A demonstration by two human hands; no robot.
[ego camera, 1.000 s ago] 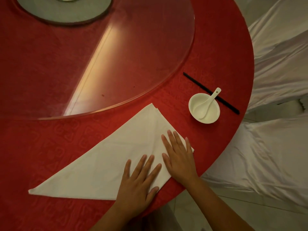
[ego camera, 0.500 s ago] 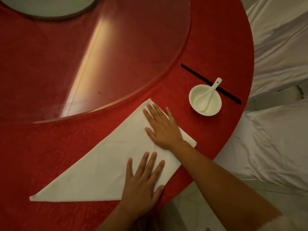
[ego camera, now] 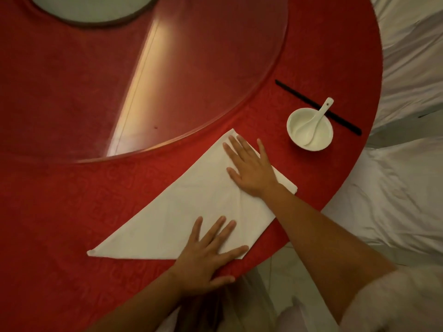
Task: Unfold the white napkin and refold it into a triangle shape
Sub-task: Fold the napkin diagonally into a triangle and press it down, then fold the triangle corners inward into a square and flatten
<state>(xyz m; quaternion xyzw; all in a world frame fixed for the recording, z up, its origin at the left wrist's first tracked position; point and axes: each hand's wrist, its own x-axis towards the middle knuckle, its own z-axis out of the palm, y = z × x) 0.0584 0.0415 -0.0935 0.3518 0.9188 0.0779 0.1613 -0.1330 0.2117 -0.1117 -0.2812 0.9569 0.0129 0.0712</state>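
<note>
step: press triangle flat | napkin (ego camera: 191,207): folded triangle just beside bowl (ego camera: 310,129), at table edge | left hand (ego camera: 206,255): fingers spread, flat on near corner | right hand (ego camera: 249,168): fingers spread, flat near bowl-side tip | tip: smooth outward along crease, anchor corner

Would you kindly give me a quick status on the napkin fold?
Left hand flat on napkin, near corner. Right hand flat on far corner. Napkin already a triangle. Bowl apart, nothing in the way.
</note>
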